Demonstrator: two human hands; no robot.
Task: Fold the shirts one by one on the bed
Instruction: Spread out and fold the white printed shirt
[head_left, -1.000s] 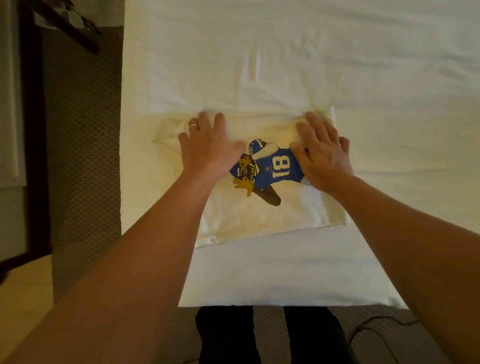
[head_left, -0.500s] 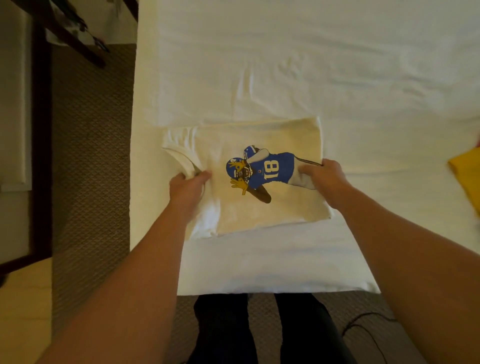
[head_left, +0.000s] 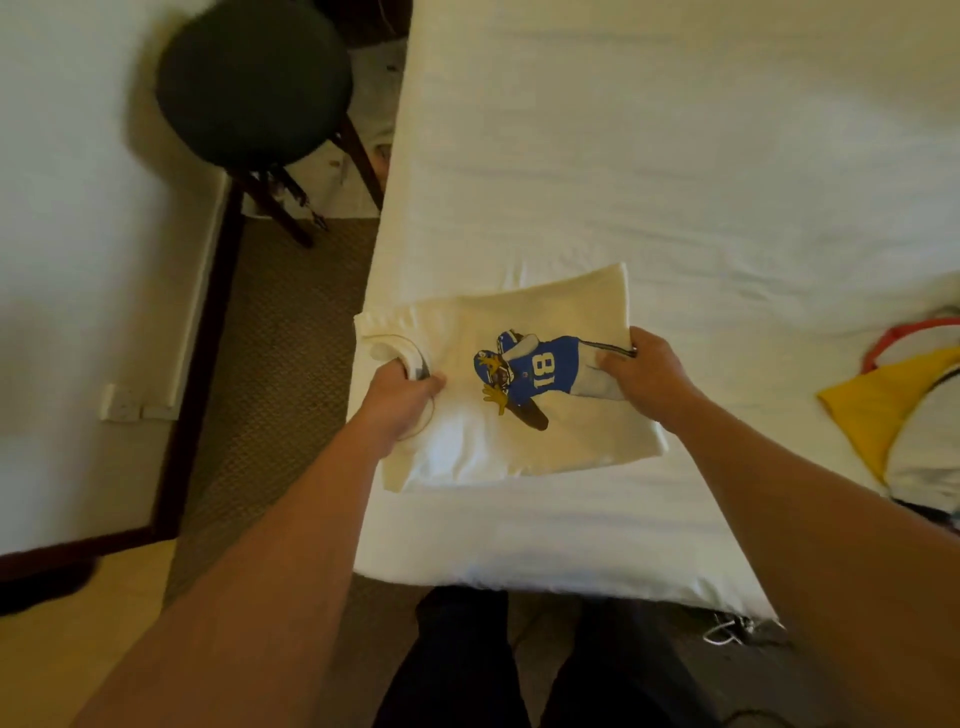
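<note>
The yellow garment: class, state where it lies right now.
In the head view the yellow garment lies on the bed at the far right edge, in a pile of other clothes, right of the folded cream shirt and apart from it.

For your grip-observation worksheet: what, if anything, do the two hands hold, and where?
Both grip the folded cream printed T-shirt: left hand at the collar end, right hand at the opposite edge.

I grip a folded cream shirt (head_left: 545, 312) printed with a blue number 18 player, left hand (head_left: 402, 397) at its collar, right hand (head_left: 647, 371) on its right edge, near the white bed's (head_left: 623, 156) left side; more clothes (head_left: 904, 410) lie far right.
</note>
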